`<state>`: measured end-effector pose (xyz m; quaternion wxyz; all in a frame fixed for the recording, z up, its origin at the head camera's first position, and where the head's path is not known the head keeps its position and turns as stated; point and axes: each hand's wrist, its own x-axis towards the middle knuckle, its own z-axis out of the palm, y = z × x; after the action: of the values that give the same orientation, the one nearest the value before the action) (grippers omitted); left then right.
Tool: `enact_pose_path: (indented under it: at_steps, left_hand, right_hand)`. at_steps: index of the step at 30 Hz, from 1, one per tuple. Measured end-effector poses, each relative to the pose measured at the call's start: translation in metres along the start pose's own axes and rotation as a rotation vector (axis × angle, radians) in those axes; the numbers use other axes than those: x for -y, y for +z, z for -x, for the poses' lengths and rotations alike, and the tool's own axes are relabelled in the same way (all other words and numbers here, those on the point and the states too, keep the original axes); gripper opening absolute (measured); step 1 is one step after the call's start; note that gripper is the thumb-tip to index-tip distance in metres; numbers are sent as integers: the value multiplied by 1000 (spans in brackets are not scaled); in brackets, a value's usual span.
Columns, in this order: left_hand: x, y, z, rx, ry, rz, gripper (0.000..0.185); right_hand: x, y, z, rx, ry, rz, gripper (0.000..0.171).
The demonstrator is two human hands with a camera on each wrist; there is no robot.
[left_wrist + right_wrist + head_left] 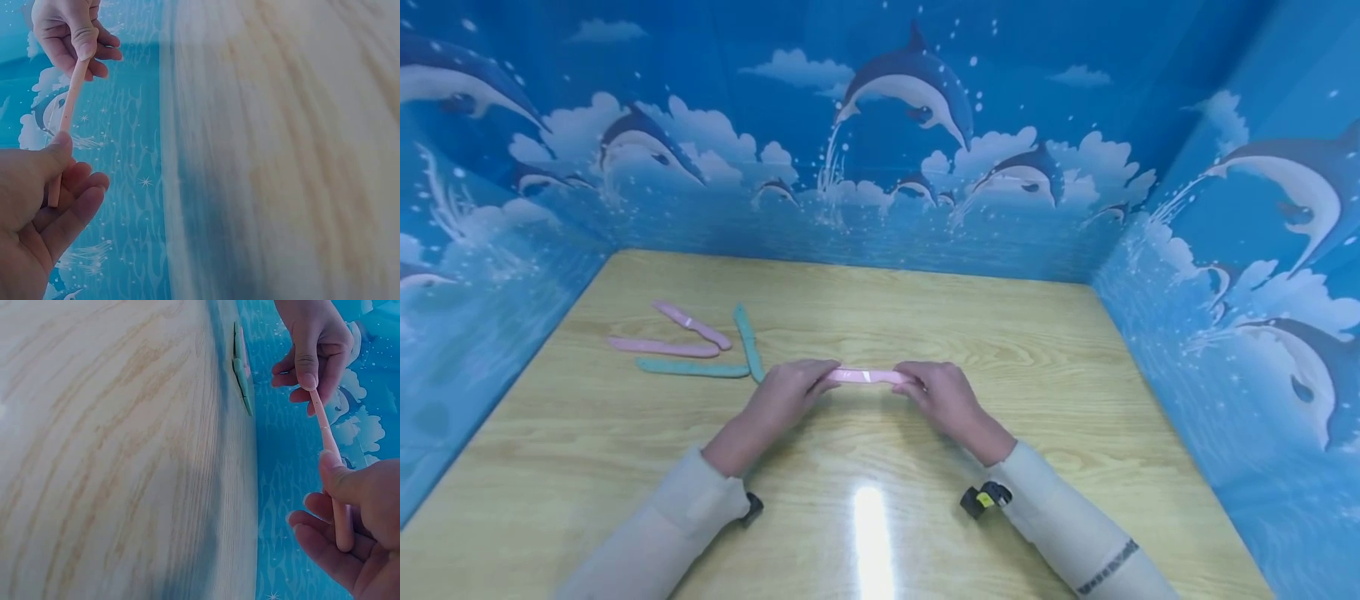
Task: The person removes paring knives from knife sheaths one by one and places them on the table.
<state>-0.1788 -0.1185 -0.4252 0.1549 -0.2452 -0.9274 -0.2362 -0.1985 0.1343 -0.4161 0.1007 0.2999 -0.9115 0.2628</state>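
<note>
Both hands hold one slim pink knife (867,377), plastic-looking with a white mark near its middle, level above the table. My left hand (786,392) pinches its left end between thumb and fingers. At the other end, my right hand (946,402) grips it the same way; in the right wrist view the thicker, rounded end of the pink knife (342,528) lies along that palm. Left of the hands lie two similar green pieces, one flat (692,367) and one upright in view (747,337), close to the left hand.
Two more pink pieces, an upper one (703,330) and a lower one (662,347), lie beyond the green ones. The wood-grain table (1000,325) is bordered by blue dolphin-print curtains (865,225) at the back and sides. A light reflection shows near the front.
</note>
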Motion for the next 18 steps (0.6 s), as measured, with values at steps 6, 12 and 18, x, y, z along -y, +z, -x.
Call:
enact_pose_path:
  at_steps: [6,12,18]
  left_hand:
    - [0,-1,1,8,33,5,27]
    - [-1,-2,2,8,46,2,26]
    - [2,-2,3,5,45,-3,26]
  right_hand:
    - [-2,-2,0,17,-16,-12,19]
    - [-3,-4,1,40,-16,-27,18]
    - [-3,-2,2,44,-22,-29,17]
